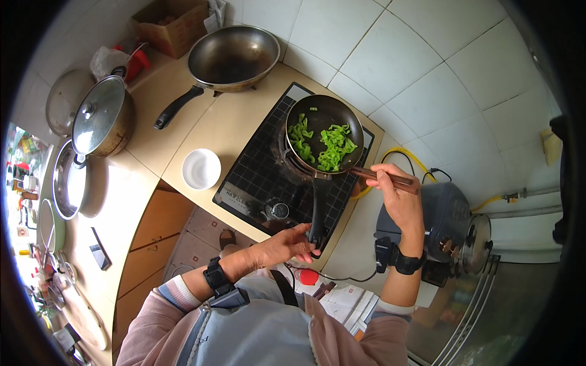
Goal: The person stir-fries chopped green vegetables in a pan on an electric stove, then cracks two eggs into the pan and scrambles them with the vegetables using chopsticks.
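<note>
My left hand (pixel 288 244) is at the end of the black handle (pixel 320 201) of a small frying pan (pixel 316 114), its fingers around it. The pan rests on the burner of a black glass-topped gas stove (pixel 247 178). Sliced green peppers (pixel 336 144) lie inside in two loose heaps, with one small piece apart near the far wall. My right hand (pixel 394 194) grips a brown wooden utensil (pixel 371 173) by its upper part. Its lower end meets the pan's near right rim; whether the tip touches the peppers cannot be told.
Left of the stove stands a white bowl (pixel 201 169). A wok (pixel 236 57) sits behind it, its handle (pixel 179 107) pointing toward me. Further left are a lidded pot (pixel 103 116), a metal basin (pixel 68 178) and a phone (pixel 98 249). A dark appliance (pixel 442 215) stands at right.
</note>
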